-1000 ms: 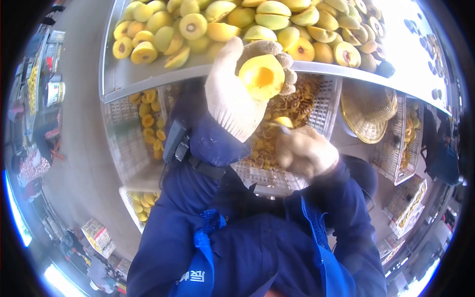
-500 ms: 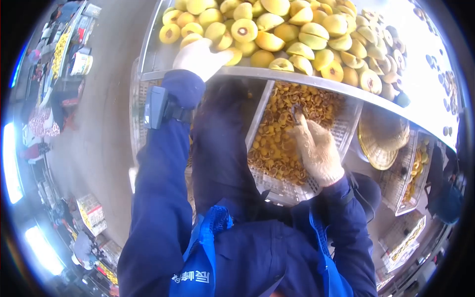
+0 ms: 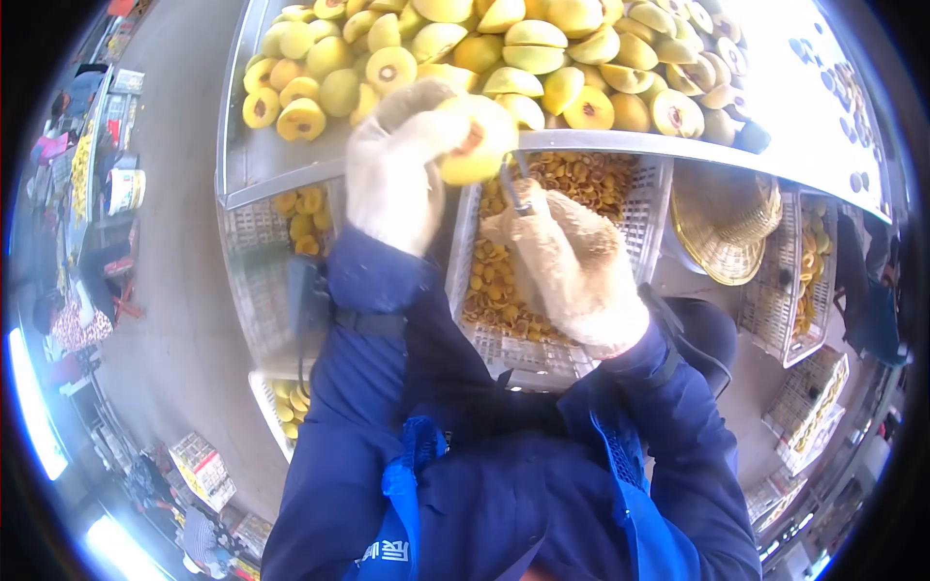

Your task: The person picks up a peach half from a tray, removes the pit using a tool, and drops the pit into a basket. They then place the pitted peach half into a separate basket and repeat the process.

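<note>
My left hand (image 3: 392, 174), in a whitish work glove, grips a yellow peach half (image 3: 487, 140) just over the metal table edge. Its cut face shows a reddish-brown centre. In my right hand (image 3: 581, 271), gloved in tan-white, is a small pitting tool (image 3: 518, 189) with a curved dark metal tip. The tip points up at the lower right of the peach half, close against it in this view. Below both hands stands a white plastic crate (image 3: 651, 218) filled with brown-yellow peach scraps (image 3: 494, 290). Peach halves (image 3: 533, 58) lie piled on the table beyond.
The steel tabletop's raised rim (image 3: 281, 186) crosses in front of me. A woven straw hat (image 3: 727, 232) sits right of the scrap crate. Another crate (image 3: 790, 281) stands further right. Yellow fruit pieces (image 3: 305, 223) fill a crate at left. People work at tables far left.
My left hand has come back from the pile with a peach half. The right hand has moved left and up, bringing the tool to the fruit. The view has shifted slightly.
</note>
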A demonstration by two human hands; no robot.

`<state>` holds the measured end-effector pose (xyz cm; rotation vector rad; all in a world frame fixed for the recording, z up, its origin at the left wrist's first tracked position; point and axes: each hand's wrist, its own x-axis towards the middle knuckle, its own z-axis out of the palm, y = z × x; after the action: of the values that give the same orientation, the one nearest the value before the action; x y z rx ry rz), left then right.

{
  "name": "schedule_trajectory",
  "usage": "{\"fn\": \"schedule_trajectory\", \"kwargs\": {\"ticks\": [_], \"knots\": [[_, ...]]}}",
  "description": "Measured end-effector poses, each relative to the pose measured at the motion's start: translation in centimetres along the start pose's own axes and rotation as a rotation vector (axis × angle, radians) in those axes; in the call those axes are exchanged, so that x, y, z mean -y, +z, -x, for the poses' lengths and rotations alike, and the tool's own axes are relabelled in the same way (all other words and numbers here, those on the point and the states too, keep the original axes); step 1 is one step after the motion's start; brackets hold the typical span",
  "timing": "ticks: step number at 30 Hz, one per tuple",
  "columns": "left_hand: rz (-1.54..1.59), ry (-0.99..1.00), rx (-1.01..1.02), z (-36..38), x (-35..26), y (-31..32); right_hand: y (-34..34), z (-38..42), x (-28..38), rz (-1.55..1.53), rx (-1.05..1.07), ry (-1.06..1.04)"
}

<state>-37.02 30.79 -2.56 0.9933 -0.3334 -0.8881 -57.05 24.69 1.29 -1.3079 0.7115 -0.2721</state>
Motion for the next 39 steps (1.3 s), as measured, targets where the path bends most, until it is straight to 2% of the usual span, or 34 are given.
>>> {"fn": "schedule_trajectory", "kwargs": {"ticks": [1, 3, 4, 7, 10, 12, 13, 14, 18, 22, 24, 26, 29, 31, 32, 34, 35, 37, 38, 39], "knots": [[-0.001, -0.029, 0.068, 0.3, 0.5, 1.0, 0.3, 0.0, 0.3, 0.015, -0.018, -0.035], [0.135, -0.062, -0.024, 1.2, 1.3, 3.4, 0.0, -0.6, -1.5, 0.170, -0.062, -0.239], [0.201, -0.084, 0.002, 0.9, 1.8, 3.8, -0.9, -0.9, -2.5, 0.518, -0.031, -0.460], [0.391, -0.149, 0.066, 0.6, 3.5, 3.9, -1.3, -1.0, -4.1, 0.662, -0.081, -0.578], [0.547, -0.185, 0.165, -0.1, 3.8, 4.2, -1.8, -1.2, -3.7, 0.684, -0.063, -0.566], [0.537, -0.259, 0.215, 0.1, 3.1, 4.3, -1.5, -0.6, -2.7, 0.452, 0.000, -0.355], [0.531, -0.294, 0.241, 0.1, 2.9, 4.3, -1.5, -0.6, -2.7, 0.413, 0.007, -0.337], [0.435, -0.253, 0.258, 0.1, 3.0, 4.2, -1.5, -0.6, -2.6, 0.374, 0.014, -0.319], [0.371, -0.209, 0.139, 0.5, 4.0, 3.6, -1.8, -0.9, -4.2, 0.491, -0.030, -0.447], [0.141, -0.089, -0.039, 1.1, 5.3, 2.5, -1.4, -0.9, -4.4, 0.782, -0.065, -0.532], [0.020, 0.008, -0.032, 1.2, 6.1, 2.1, -0.8, -0.6, -3.6, 0.669, -0.085, -0.397], [-0.119, 0.100, -0.041, 1.5, 6.3, 2.2, -0.5, -0.5, -3.6, 0.605, -0.101, -0.357], [-0.341, 0.233, -0.062, 1.9, 6.4, 2.6, -0.7, -1.0, -4.4, 0.651, -0.106, -0.461], [-0.358, 0.230, -0.073, 1.9, 6.6, 2.5, -1.3, -1.4, -4.5, 0.772, -0.094, -0.563], [-0.301, 0.181, -0.077, 1.7, 6.8, 2.1, -1.3, -1.4, -4.3, 0.696, -0.053, -0.440], [-0.489, 0.303, -0.058, 1.8, 6.5, 1.9, -1.4, -1.4, -3.7, 0.524, 0.016, -0.248], [-0.731, 0.474, -0.033, 2.0, 6.1, 2.0, -1.4, -1.4, -3.6, 0.431, 0.038, -0.178], [-1.035, 0.696, 0.009, 1.9, 5.8, 1.7, -1.4, -1.3, -3.6, 0.217, 0.055, -0.144], [-1.098, 0.744, 0.021, 1.6, 5.8, 1.4, -1.9, -1.5, -3.9, 0.041, 0.190, -0.054], [-1.013, 0.697, 0.061, 1.4, 5.7, 1.3, -3.0, -1.9, -4.7, -0.136, 0.324, 0.036]]}}
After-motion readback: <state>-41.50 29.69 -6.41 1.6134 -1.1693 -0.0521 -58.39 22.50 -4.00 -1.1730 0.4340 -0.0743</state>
